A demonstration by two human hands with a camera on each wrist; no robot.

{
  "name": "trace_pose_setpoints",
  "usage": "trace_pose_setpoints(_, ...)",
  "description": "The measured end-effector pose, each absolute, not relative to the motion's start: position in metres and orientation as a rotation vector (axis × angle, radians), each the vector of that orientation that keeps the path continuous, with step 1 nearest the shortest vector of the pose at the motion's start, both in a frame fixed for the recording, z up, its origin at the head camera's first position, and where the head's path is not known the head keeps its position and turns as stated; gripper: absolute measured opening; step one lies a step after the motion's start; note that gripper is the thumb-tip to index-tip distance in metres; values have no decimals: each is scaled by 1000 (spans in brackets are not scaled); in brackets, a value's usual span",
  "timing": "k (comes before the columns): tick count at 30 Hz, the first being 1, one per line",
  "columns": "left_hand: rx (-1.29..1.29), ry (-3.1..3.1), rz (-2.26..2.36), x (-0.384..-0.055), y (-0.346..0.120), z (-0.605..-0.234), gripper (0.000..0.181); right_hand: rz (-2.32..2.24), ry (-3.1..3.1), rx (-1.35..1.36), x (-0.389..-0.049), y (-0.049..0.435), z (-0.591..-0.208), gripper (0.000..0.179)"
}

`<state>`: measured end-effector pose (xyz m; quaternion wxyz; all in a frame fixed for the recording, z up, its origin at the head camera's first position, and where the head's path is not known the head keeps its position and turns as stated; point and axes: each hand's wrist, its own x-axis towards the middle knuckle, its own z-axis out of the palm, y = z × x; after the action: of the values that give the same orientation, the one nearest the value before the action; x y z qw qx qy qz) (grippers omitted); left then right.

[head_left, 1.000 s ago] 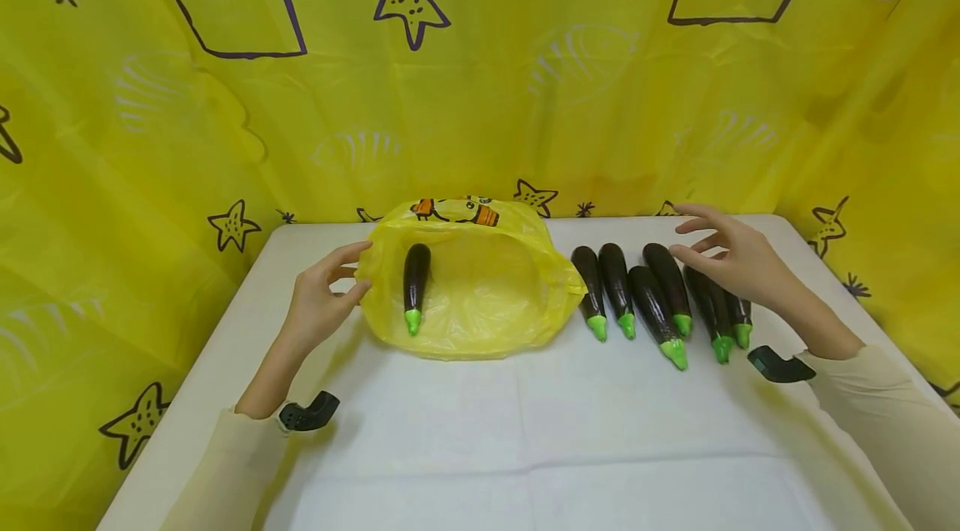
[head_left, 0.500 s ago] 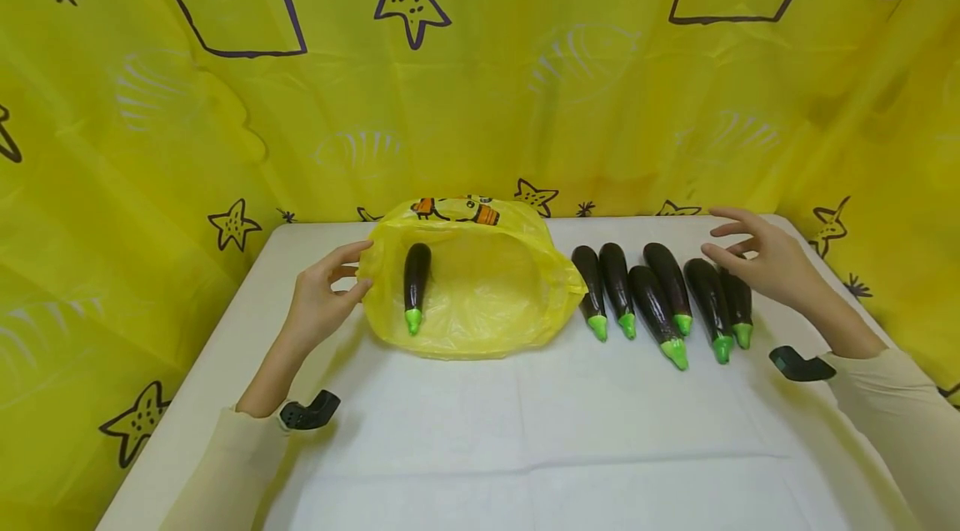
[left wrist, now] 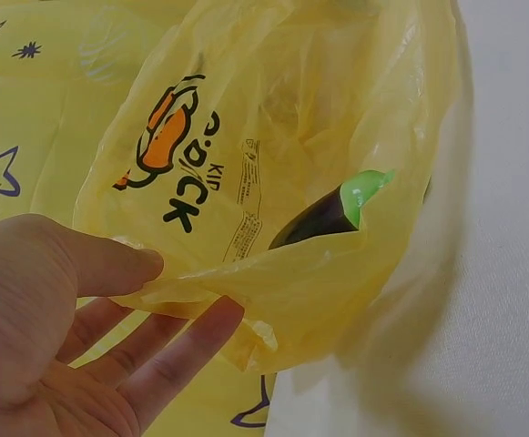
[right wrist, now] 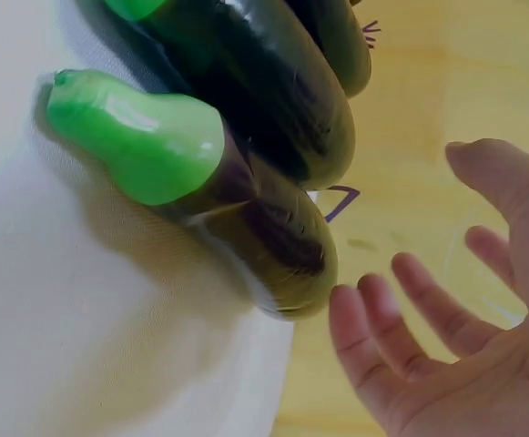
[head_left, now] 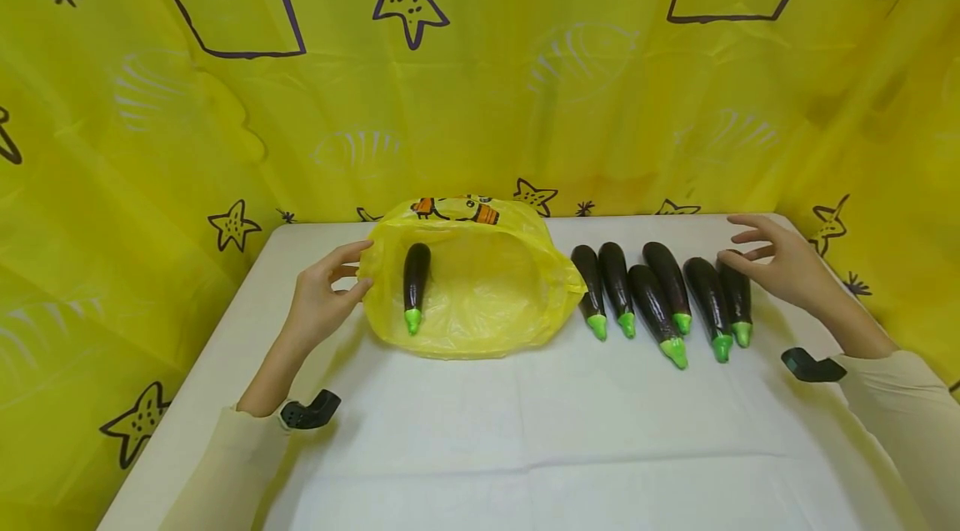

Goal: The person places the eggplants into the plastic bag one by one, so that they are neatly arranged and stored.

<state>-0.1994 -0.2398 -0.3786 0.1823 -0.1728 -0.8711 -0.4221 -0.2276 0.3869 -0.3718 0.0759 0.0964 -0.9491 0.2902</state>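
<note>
Six green-tipped eggplants (head_left: 656, 310) side by side on a white table (head_left: 450, 423), right of centre in the head view; one more eggplant (head_left: 416, 285) inside a yellow bag (head_left: 487, 293), near mid-frame. At left, left hand (head_left: 322, 298) pinching the bag's edge between thumb and fingers. At right, right hand (head_left: 787, 268) with fingers released and spread, just beside the rightmost eggplant.

Cream sleeves (head_left: 225, 464), black curved wrist mounts (head_left: 310, 411), seemingly plastic

One eggplant (head_left: 417, 285) was laid in the bag (head_left: 480, 331), six others (head_left: 654, 306) to its right on the table (head_left: 525, 414), a curtain (head_left: 465, 122) was hung behind
</note>
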Motion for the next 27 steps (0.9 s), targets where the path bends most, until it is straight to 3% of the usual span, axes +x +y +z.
trace_pose_setpoints(14,-478,-2469,-1167,-200,-239,-378,54,932,-3071,200,-227,403,-379,72)
trace_pose_setpoints(27,-479,-2475,-1162,-199,-237,-377,54,1276,-3141,144,-226,412,-387,74)
